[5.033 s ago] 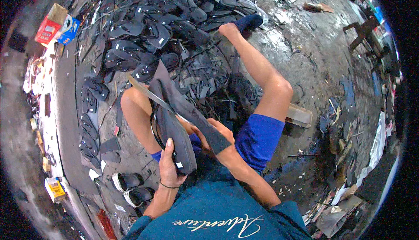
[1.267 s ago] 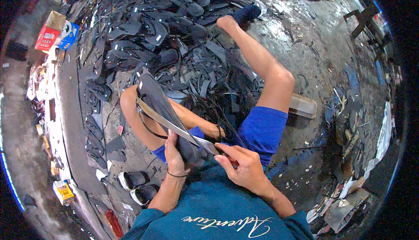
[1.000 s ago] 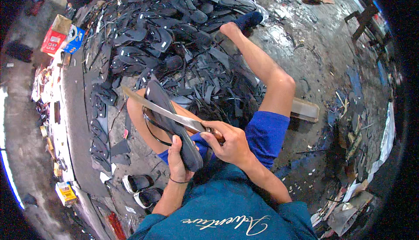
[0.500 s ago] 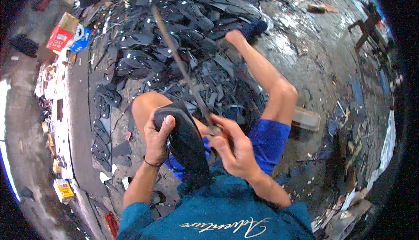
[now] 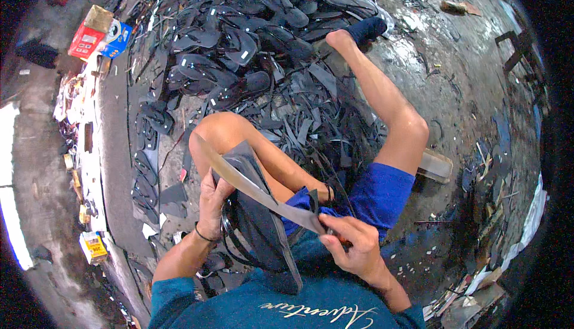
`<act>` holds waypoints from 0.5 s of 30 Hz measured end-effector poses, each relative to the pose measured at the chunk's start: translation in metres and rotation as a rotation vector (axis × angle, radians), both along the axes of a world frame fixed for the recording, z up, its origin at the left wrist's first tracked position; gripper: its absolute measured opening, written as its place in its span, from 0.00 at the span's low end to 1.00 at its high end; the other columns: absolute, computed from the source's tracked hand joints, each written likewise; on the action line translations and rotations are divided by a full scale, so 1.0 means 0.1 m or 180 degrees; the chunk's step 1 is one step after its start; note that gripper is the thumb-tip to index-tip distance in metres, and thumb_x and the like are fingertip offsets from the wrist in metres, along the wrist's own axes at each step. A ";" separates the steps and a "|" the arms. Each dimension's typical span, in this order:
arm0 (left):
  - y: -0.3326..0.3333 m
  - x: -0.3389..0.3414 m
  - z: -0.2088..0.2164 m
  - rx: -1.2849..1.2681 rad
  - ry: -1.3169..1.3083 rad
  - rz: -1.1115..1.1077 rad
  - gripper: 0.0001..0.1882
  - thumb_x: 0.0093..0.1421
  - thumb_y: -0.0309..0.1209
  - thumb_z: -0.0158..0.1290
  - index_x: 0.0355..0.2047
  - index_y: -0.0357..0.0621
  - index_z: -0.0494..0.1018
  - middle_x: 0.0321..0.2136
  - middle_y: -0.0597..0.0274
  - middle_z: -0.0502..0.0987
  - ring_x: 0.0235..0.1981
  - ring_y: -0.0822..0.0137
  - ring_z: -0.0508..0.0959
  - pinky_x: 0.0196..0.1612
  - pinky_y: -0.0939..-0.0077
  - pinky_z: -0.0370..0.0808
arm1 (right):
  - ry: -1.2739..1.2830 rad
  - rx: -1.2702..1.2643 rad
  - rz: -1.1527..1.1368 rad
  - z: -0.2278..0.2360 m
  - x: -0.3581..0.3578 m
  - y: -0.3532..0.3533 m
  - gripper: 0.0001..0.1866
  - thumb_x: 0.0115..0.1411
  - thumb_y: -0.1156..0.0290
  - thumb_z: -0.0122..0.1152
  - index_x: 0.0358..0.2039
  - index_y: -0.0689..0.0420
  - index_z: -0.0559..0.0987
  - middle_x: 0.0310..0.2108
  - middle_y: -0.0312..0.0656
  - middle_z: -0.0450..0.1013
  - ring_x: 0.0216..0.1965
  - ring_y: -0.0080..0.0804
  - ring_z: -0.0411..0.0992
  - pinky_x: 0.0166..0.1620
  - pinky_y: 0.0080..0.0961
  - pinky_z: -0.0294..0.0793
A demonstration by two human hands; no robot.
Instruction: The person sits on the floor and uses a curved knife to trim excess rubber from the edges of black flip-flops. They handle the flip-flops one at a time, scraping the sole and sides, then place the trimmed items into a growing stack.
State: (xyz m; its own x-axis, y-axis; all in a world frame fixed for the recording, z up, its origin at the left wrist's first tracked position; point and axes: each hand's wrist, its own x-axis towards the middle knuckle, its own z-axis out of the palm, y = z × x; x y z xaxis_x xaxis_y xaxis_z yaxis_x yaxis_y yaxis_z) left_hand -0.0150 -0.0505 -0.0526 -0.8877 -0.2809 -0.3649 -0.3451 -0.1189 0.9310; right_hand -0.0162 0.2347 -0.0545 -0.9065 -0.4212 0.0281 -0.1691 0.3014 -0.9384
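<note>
My left hand [image 5: 209, 207] grips a black flip-flop [image 5: 258, 239] by its edge, holding it over my lap with its loose strap hanging at the left side. In my right hand [image 5: 356, 245] is the handle of a long knife [image 5: 263, 196] with a slightly curved blade. The blade slants across the upper part of the flip-flop, its tip near my left knee. From this view I cannot tell whether the edge touches the sole. A thin dark strip of material [image 5: 313, 202] hangs close to the blade near the handle.
A large heap of black flip-flops [image 5: 239, 45] lies ahead, with dark offcuts [image 5: 299, 120] between my legs. More flip-flops [image 5: 143, 185] lie in a row at left. Red [image 5: 88, 39] and blue [image 5: 116, 38] boxes stand far left; a pale block [image 5: 435, 166] lies beyond my right thigh.
The knife has swung down from pointing far ahead to lying across the flip-flop. My right hand has moved right and nearer to me. The flip-flop has turned, showing its strap.
</note>
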 end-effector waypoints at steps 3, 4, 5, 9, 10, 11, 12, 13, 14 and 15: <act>0.11 -0.04 0.05 0.0150 -0.0014 0.0000 0.20 0.62 0.36 0.54 0.50 0.40 0.67 0.39 0.67 0.74 0.39 0.77 0.73 0.45 0.80 0.71 | 0.0300 -0.0185 -0.0085 0.06 -0.31 -0.21 0.15 0.54 0.71 0.65 0.43 0.60 0.79 0.26 0.45 0.76 0.21 0.34 0.72 0.26 0.24 0.73; 0.20 -0.08 0.17 0.0241 0.0058 -0.0020 0.20 0.61 0.36 0.54 0.50 0.40 0.67 0.39 0.67 0.74 0.39 0.77 0.73 0.45 0.80 0.71 | 0.0397 -0.0229 -0.0143 0.09 -0.44 -0.30 0.15 0.55 0.72 0.64 0.43 0.61 0.79 0.26 0.45 0.75 0.20 0.33 0.71 0.25 0.24 0.72; 0.27 -0.12 0.28 0.0409 -0.0163 0.0070 0.23 0.57 0.40 0.58 0.48 0.39 0.68 0.39 0.66 0.74 0.38 0.76 0.74 0.44 0.79 0.71 | 0.0498 -0.0270 -0.0194 0.09 -0.56 -0.40 0.15 0.56 0.72 0.64 0.44 0.62 0.78 0.25 0.46 0.75 0.19 0.32 0.70 0.25 0.23 0.71; 0.26 -0.34 0.58 -0.0265 0.0209 -0.0718 0.31 0.49 0.49 0.63 0.44 0.37 0.71 0.37 0.64 0.76 0.37 0.72 0.75 0.41 0.76 0.72 | 0.0175 -0.0534 -0.0403 0.05 -0.84 -0.51 0.14 0.58 0.73 0.60 0.45 0.62 0.78 0.34 0.50 0.78 0.31 0.34 0.76 0.35 0.25 0.75; 0.12 -0.41 0.64 -0.0313 0.0334 -0.0676 0.27 0.49 0.45 0.64 0.41 0.36 0.73 0.34 0.63 0.77 0.34 0.72 0.76 0.40 0.78 0.72 | -0.0188 -0.0720 -0.0555 0.12 -0.76 -0.40 0.14 0.58 0.70 0.61 0.44 0.61 0.78 0.38 0.51 0.78 0.37 0.41 0.79 0.40 0.29 0.77; 0.03 -0.41 0.69 -0.0267 0.0247 -0.0684 0.26 0.49 0.43 0.65 0.41 0.36 0.73 0.33 0.63 0.77 0.34 0.72 0.76 0.40 0.78 0.72 | -0.0066 -0.0559 -0.0623 0.08 -0.66 -0.23 0.15 0.57 0.71 0.62 0.44 0.62 0.78 0.38 0.51 0.78 0.36 0.40 0.79 0.39 0.28 0.76; -0.03 -0.44 0.73 -0.0219 0.0173 -0.0735 0.25 0.48 0.41 0.65 0.40 0.35 0.73 0.32 0.63 0.77 0.33 0.73 0.76 0.40 0.79 0.73 | -0.0041 -0.0520 -0.0618 -0.03 -0.51 -0.07 0.15 0.56 0.71 0.64 0.43 0.63 0.79 0.37 0.52 0.78 0.35 0.39 0.79 0.39 0.28 0.77; -0.07 -0.39 0.72 -0.0257 0.0211 -0.0883 0.23 0.48 0.37 0.66 0.40 0.35 0.73 0.31 0.63 0.78 0.32 0.74 0.77 0.41 0.79 0.73 | 0.0040 -0.0180 -0.0410 -0.01 -0.38 0.09 0.15 0.54 0.71 0.65 0.42 0.63 0.79 0.36 0.50 0.78 0.31 0.35 0.78 0.35 0.26 0.77; -0.09 -0.36 0.68 -0.0242 0.0149 -0.1182 0.22 0.49 0.35 0.66 0.40 0.36 0.73 0.32 0.64 0.78 0.33 0.76 0.76 0.41 0.79 0.73 | 0.0091 -0.0104 -0.0233 -0.14 -0.20 0.22 0.16 0.52 0.71 0.67 0.42 0.61 0.80 0.34 0.48 0.79 0.27 0.32 0.77 0.31 0.24 0.76; -0.04 -0.30 0.64 -0.0201 0.0161 -0.1227 0.21 0.49 0.34 0.66 0.39 0.37 0.73 0.32 0.66 0.78 0.33 0.77 0.75 0.40 0.80 0.72 | 0.0205 0.0055 -0.0082 -0.18 -0.05 0.27 0.16 0.50 0.70 0.69 0.41 0.60 0.81 0.32 0.46 0.78 0.25 0.31 0.75 0.28 0.25 0.76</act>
